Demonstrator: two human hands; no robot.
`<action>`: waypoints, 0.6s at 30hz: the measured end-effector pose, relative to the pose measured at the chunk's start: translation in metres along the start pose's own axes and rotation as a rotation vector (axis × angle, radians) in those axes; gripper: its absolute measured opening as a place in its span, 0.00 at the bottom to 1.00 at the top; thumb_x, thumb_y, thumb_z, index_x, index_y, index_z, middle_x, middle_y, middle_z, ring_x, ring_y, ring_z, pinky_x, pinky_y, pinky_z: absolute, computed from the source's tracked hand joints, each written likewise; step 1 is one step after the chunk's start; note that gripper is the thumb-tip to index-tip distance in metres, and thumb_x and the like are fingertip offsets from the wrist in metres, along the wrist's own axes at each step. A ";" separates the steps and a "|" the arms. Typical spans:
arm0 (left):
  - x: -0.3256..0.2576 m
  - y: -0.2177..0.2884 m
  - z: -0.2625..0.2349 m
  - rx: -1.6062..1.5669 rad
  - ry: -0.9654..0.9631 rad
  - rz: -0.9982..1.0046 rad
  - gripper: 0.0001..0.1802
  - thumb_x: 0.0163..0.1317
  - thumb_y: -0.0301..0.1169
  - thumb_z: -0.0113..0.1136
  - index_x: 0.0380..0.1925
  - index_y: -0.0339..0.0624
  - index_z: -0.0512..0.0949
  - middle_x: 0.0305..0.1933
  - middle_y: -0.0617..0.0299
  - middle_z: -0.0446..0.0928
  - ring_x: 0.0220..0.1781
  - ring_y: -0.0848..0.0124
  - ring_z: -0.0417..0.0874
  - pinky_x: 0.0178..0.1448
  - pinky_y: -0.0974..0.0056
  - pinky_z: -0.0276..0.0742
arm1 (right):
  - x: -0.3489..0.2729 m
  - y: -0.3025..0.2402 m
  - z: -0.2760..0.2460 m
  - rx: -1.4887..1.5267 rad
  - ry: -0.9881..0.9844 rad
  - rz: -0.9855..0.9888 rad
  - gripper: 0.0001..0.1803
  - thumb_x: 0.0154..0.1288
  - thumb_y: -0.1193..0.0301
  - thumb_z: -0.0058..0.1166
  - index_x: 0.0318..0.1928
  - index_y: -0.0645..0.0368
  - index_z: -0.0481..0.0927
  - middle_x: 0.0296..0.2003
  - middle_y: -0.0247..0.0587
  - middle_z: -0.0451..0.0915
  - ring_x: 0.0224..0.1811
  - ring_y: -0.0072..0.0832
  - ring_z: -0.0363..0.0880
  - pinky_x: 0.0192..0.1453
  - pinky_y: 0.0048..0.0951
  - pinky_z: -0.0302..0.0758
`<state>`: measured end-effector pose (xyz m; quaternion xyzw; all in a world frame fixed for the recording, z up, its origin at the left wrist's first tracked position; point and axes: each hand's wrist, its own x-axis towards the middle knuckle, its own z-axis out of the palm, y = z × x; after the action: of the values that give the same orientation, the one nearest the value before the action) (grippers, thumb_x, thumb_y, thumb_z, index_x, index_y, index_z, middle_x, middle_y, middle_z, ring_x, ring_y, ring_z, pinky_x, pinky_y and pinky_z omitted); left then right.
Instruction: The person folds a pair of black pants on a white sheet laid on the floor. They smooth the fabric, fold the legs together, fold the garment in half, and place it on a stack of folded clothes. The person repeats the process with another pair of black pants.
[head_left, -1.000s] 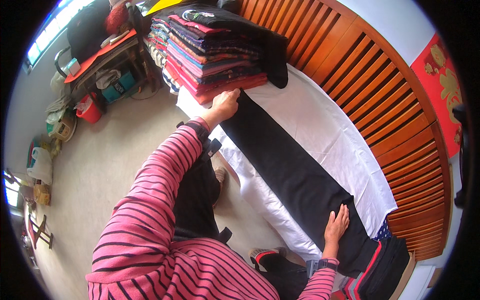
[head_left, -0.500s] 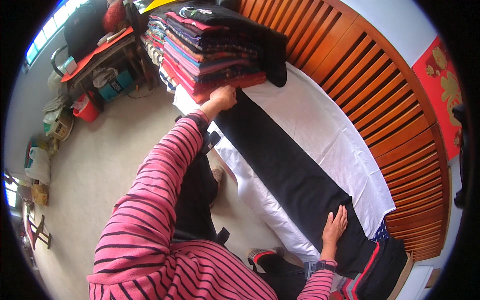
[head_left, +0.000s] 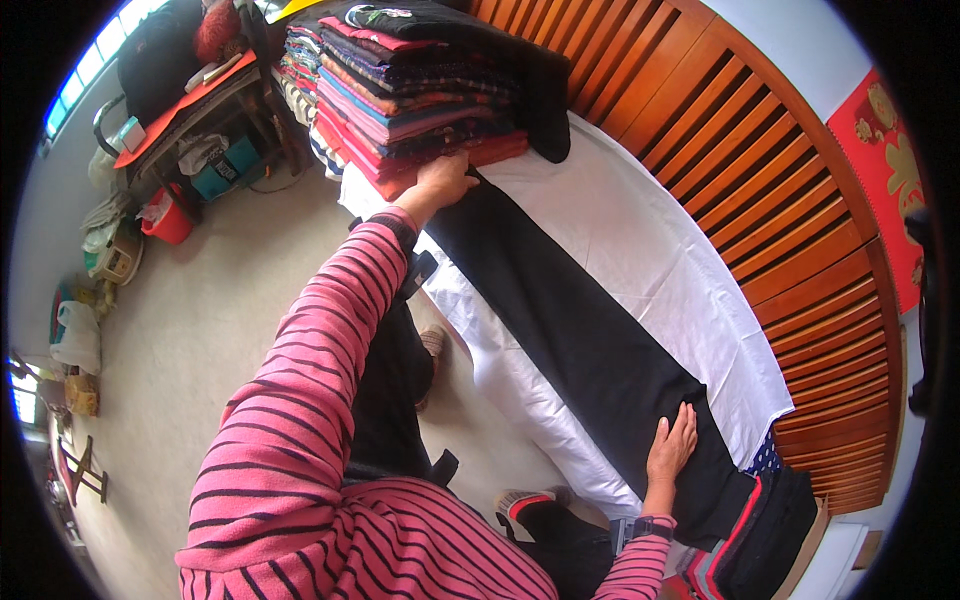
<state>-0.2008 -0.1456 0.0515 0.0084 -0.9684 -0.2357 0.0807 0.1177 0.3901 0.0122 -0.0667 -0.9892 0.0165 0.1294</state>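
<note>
Long black cloth (head_left: 590, 350), folded into a narrow strip, laid flat and diagonal across white sheet (head_left: 650, 250). Stretched full length, likely to keep folds even and creases out. Far end close against stack of folded fabrics (head_left: 410, 90); near end running toward darker folded pieces with red trim (head_left: 760, 530) at lower right.

Left hand (head_left: 445, 180) at far end of strip, arm fully extended in pink-and-black striped sleeve (head_left: 330, 330). Fingers curled down over cloth end, right at base of stack; pinch or mere press not distinguishable, fingertips hidden. Placement reads as anchoring that end.

Right hand (head_left: 672, 448) flat on near part of strip, palm down. Fingers straight, slightly spread, gripping nothing, only pressing on fabric. Reads as a smoothing or holding-down contact, opposing the left-hand anchor.

White sheet covering a bed-like surface, overhanging its near edge. Slatted wooden headboard (head_left: 760, 150) along far side, reddish-brown. Black garment (head_left: 545, 100) draped over stack's right flank, hanging onto sheet.

Outward: pale floor (head_left: 200, 330); cluttered desk (head_left: 190, 100) at upper left carrying an orange board and dark bag; red bucket (head_left: 170, 220) and teal box (head_left: 228, 165) below it. Red wall hanging with gold pattern (head_left: 890, 170) at right rim.
</note>
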 end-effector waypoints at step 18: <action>-0.018 -0.028 -0.040 0.166 -0.262 -0.098 0.28 0.55 0.53 0.67 0.40 0.36 0.85 0.40 0.48 0.85 0.47 0.52 0.85 0.50 0.54 0.81 | 0.000 0.002 0.003 0.008 0.024 -0.013 0.29 0.75 0.56 0.43 0.69 0.59 0.66 0.69 0.48 0.65 0.72 0.46 0.60 0.73 0.48 0.57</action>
<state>-0.1777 -0.1874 0.0708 0.0317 -0.9853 -0.1574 -0.0588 0.1172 0.3922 0.0094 -0.0602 -0.9879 0.0188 0.1417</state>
